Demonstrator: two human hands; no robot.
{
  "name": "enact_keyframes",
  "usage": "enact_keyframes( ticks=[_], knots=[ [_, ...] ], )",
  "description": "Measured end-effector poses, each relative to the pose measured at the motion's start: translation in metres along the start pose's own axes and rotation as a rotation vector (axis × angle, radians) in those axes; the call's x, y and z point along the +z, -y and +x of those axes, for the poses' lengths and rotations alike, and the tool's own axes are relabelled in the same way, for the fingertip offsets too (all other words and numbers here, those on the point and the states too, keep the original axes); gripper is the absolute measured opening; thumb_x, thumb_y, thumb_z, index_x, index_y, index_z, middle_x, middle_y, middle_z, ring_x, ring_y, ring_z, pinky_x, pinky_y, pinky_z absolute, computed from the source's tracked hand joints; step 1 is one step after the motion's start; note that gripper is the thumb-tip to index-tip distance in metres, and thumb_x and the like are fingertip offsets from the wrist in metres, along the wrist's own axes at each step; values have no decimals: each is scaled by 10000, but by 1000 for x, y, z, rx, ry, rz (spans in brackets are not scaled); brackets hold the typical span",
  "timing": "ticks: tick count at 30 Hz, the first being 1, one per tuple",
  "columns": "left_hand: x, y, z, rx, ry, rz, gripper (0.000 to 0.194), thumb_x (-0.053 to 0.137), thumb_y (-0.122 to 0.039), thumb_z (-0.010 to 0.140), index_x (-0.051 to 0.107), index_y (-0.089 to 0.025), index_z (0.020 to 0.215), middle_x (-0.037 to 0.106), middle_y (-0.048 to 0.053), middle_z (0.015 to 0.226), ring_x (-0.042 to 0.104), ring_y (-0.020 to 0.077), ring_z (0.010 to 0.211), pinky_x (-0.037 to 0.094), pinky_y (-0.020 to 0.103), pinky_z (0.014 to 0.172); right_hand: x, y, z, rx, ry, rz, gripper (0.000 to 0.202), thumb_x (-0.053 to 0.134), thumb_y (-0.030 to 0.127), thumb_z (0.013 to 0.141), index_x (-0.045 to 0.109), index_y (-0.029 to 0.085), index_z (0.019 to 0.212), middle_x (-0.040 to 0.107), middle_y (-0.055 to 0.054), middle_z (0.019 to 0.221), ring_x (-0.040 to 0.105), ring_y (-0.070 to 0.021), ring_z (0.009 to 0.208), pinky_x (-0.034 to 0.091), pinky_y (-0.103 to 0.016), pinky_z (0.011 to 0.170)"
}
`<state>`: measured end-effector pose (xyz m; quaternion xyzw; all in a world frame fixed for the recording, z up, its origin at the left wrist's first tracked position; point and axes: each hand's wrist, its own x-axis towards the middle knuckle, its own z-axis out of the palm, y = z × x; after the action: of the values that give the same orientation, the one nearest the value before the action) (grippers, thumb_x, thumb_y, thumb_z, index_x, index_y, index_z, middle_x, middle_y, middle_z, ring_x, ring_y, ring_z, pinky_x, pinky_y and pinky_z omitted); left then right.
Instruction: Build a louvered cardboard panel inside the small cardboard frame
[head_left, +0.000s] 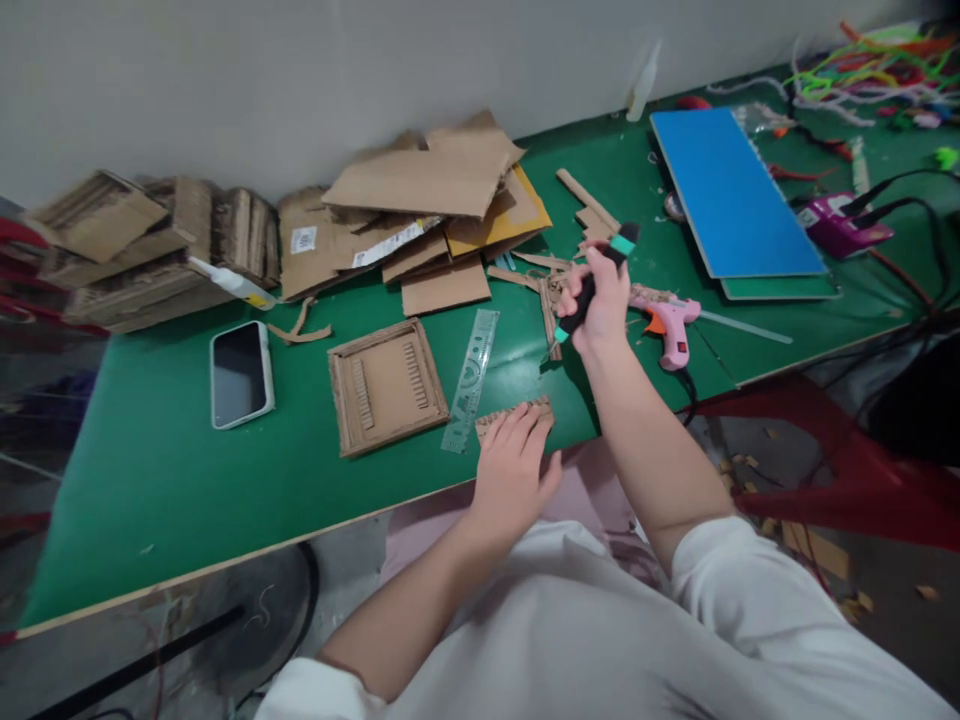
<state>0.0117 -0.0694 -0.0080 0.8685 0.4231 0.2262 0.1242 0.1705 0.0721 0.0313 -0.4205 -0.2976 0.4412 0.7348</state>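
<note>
My right hand [606, 305] is closed around a utility knife [581, 312] with a black and teal handle. The knife's tip points down and left, above the green table. My left hand [517, 455] lies flat with its fingers stretched over a small corrugated cardboard piece [491, 420] near the table's front edge. Just left of that piece is a clear plastic ruler [471, 380]. Farther left, a square cardboard tray [390, 430] with raised edges holds two ridged strips inside. Behind the knife tip, a narrow cardboard strip [550, 318] lies on the table.
A pink glue gun [676, 330] sits right of my right hand. Stacked cardboard sheets [420, 180] and bundled cardboard [172, 240] line the wall. A phone [241, 375] lies at left, a blue board [739, 195] at right. Pipe cleaners [877, 75] fill the far right corner.
</note>
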Motion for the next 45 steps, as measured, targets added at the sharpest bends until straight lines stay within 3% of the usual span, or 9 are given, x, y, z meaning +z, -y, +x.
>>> enact_keyframes(
  ticks=[6, 9, 13, 19, 22, 31, 35, 40, 45],
  knots=[
    [-20, 28, 48, -111, -108, -7, 261, 514, -265, 832, 585, -157, 1059, 643, 78, 1030, 540, 215, 1049, 423, 372, 909, -12, 3, 8, -40, -118, 89, 342, 476, 471, 761, 393, 279, 1032, 468, 60, 657, 507, -84, 503, 435, -223, 468],
    [-25, 39, 70, -80, -17, 65, 230, 501, -301, 848, 640, -170, 977, 643, 66, 896, 558, 200, 894, 441, 353, 823, -16, 3, 8, -22, -72, 142, 386, 500, 534, 734, 420, 282, 1015, 505, 55, 685, 532, -91, 556, 470, -241, 534],
    [-26, 43, 79, 185, 204, 120, 282, 443, -339, 880, 697, -221, 848, 599, 58, 831, 521, 188, 855, 419, 327, 776, -22, 4, 10, -30, -82, 190, 383, 524, 540, 718, 439, 281, 988, 508, 70, 655, 524, -85, 548, 491, -252, 599],
    [-25, 50, 94, 104, 194, 377, 380, 431, -353, 875, 556, -158, 1176, 565, 107, 882, 515, 226, 837, 421, 336, 710, -27, 4, 13, -3, -132, 226, 338, 502, 510, 737, 446, 272, 971, 502, 73, 647, 523, -83, 535, 486, -250, 592],
    [-26, 56, 102, 72, 140, 404, 388, 406, -305, 882, 519, -132, 1211, 571, 126, 986, 521, 241, 924, 434, 346, 754, -29, 5, 14, 19, -167, 364, 308, 511, 442, 739, 443, 268, 984, 498, 81, 624, 515, -79, 512, 485, -254, 603],
    [-11, 67, 116, 163, 285, 289, 372, 398, -268, 891, 516, -95, 1199, 519, 142, 1268, 492, 243, 1162, 402, 376, 965, -32, 6, 15, 62, -165, 492, 252, 491, 392, 759, 462, 256, 968, 509, 79, 601, 512, -74, 492, 475, -245, 582],
    [-26, 66, 134, 155, 212, 289, 382, 350, -194, 901, 465, -92, 1250, 482, 114, 1316, 366, 265, 1274, 294, 459, 1050, -31, 5, 14, 40, -151, 490, 273, 522, 395, 754, 459, 265, 986, 515, 81, 603, 514, -73, 496, 473, -240, 570],
    [-52, 50, 96, 75, 112, 250, 399, 379, -235, 900, 450, -83, 1262, 631, 114, 1108, 416, 266, 1237, 314, 492, 1039, -28, 7, 12, 46, -125, 470, 283, 573, 427, 738, 469, 260, 942, 515, 82, 616, 495, -61, 476, 465, -229, 524],
    [-35, 21, 7, 144, -11, 136, 288, 481, -191, 841, 588, -104, 1095, 581, 125, 1180, 469, 235, 1187, 390, 392, 1013, -24, 12, 8, 39, -85, 430, 227, 594, 409, 738, 488, 270, 883, 498, 89, 606, 458, -51, 447, 449, -208, 475]
  ],
)
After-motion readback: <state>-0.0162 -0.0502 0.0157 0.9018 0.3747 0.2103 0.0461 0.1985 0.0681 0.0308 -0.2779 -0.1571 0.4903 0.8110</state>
